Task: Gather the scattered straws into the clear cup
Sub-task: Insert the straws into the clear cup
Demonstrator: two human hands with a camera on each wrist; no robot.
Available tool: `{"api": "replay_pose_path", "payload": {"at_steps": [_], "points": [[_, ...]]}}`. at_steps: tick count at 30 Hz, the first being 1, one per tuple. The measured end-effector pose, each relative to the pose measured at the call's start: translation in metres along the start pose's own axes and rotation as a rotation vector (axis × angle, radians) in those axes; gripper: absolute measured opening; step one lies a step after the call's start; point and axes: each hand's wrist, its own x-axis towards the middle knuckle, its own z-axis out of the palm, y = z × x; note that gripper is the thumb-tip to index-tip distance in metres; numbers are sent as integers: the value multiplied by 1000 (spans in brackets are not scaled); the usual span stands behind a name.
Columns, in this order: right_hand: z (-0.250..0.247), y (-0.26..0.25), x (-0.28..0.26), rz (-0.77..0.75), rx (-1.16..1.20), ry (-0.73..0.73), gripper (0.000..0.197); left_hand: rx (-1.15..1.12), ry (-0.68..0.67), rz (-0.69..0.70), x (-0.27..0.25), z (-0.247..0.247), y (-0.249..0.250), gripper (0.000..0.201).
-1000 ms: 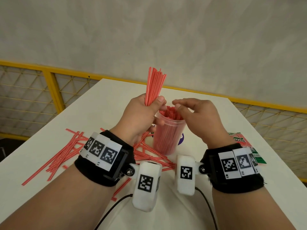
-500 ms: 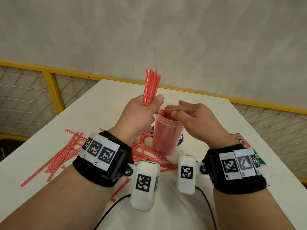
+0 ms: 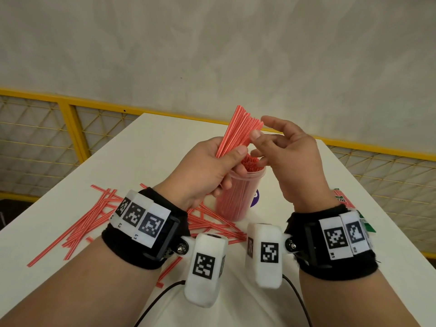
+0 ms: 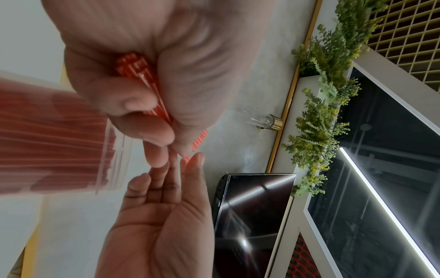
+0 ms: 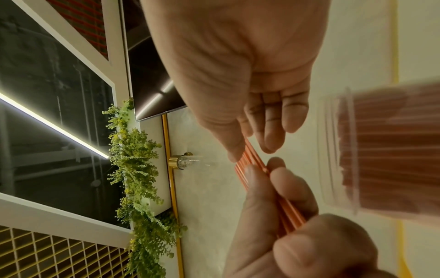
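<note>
Red straws (image 3: 232,132) fan out of the left hand (image 3: 203,172), which pinches them over the nearly full clear cup (image 3: 238,197), while the right hand (image 3: 291,159), fingers loose, touches their tips, so some may slip and scatter.

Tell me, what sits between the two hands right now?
The fanned bundle of red straws, gripped by the left hand and touched by the right hand, in the head view.
</note>
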Motion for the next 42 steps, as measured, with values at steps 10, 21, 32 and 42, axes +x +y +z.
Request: {"api": "replay_pose_path", "payload": {"at_steps": [10,21,32,42], "points": [[4,5,-1,47,182,3,29,-15,-33,5,-2,1,2,24],[6,1,-3,30,268,43,27,0,-22,12,-3,0,4,22],[-7,3,5,-108,390,311,26,39,244,3,2,-6,4,18],[-6,12,6,-317,-117,266,36,76,240,-1,1,-3,4,16]]}}
